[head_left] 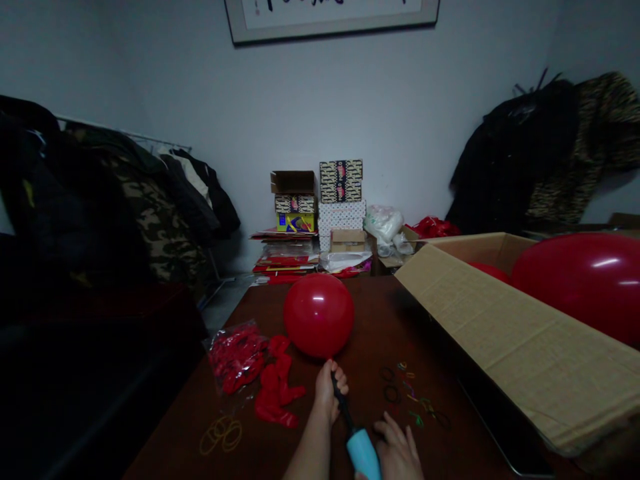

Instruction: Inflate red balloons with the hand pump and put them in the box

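Note:
My left hand (330, 392) is closed around the black nozzle end of a hand balloon pump (363, 455), pinching the neck of an inflated red balloon (319, 315) there. The balloon stands just beyond my fingers, above the dark table. At the pump's light-blue barrel is my right hand (397, 448), its thumb tip on the left side and its loosely bent fingers on the right. Flat red balloons (276, 387) lie left of my left hand, beside a clear bag of more red balloons (237, 353).
Yellow rubber bands (221, 435) lie front left; dark and coloured bands (391, 393) lie right. A cardboard box (510, 327) holding large red balloons (585, 280) flanks the table's right side. Stacked boxes (341, 181) stand at the back wall. Clothes (155, 213) hang left.

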The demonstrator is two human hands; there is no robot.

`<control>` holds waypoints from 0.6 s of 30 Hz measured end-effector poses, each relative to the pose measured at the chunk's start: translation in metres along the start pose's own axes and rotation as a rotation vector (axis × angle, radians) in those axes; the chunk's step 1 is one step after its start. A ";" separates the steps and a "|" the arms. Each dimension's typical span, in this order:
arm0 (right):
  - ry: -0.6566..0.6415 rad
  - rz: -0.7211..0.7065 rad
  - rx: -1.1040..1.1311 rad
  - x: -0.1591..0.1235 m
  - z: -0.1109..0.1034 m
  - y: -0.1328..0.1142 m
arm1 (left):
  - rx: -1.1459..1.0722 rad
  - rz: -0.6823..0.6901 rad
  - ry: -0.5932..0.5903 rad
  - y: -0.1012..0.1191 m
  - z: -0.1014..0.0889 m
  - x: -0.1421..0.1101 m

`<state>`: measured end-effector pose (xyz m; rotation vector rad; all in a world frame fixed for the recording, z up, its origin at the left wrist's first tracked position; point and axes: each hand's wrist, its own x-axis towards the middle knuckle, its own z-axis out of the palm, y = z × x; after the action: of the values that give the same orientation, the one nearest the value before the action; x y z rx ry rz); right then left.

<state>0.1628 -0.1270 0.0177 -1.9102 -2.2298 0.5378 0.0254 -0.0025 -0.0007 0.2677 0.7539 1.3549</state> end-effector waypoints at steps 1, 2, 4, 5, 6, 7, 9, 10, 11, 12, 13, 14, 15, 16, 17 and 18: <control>0.009 -0.023 0.019 0.005 -0.006 -0.005 | 0.001 0.001 0.005 0.000 0.000 0.000; 0.025 -0.024 0.038 0.011 -0.012 -0.010 | 0.004 0.003 0.010 0.000 0.000 0.001; 0.042 -0.005 0.067 0.020 -0.021 -0.019 | 0.018 0.001 0.012 0.001 0.001 0.002; 0.041 0.003 0.074 0.023 -0.023 -0.023 | 0.025 -0.001 0.006 0.001 0.000 0.003; 0.037 0.009 0.076 0.025 -0.024 -0.026 | 0.034 -0.003 -0.002 0.001 0.000 0.003; 0.035 0.012 0.073 0.026 -0.024 -0.028 | 0.043 -0.003 -0.008 0.001 0.000 0.004; 0.044 0.016 0.055 0.024 -0.022 -0.028 | 0.058 0.003 -0.015 0.001 -0.001 0.004; 0.053 0.017 0.040 0.022 -0.020 -0.028 | 0.063 0.009 -0.015 0.001 -0.001 0.004; 0.060 0.014 0.025 0.019 -0.018 -0.026 | 0.066 0.012 -0.014 0.000 -0.001 0.004; 0.064 0.005 0.013 0.016 -0.017 -0.025 | 0.067 0.015 -0.012 0.000 -0.001 0.004; 0.066 -0.010 0.007 0.013 -0.015 -0.023 | 0.068 0.015 -0.010 0.000 0.000 0.004; 0.066 -0.022 0.003 0.010 -0.013 -0.022 | 0.070 0.014 -0.006 -0.001 0.000 0.004; 0.065 -0.026 -0.002 0.008 -0.011 -0.020 | 0.072 0.013 0.000 -0.001 0.000 0.003; 0.063 -0.025 -0.009 0.006 -0.008 -0.019 | 0.074 0.013 0.005 -0.001 0.000 0.003; 0.059 -0.025 -0.019 0.004 -0.004 -0.017 | 0.075 0.016 0.008 -0.001 0.000 0.002; 0.053 -0.021 -0.028 0.002 0.001 -0.015 | 0.074 0.018 0.008 -0.002 0.000 0.002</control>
<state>0.1483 -0.1267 0.0225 -1.8887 -2.2340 0.4500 0.0270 -0.0013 -0.0019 0.3284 0.8105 1.3475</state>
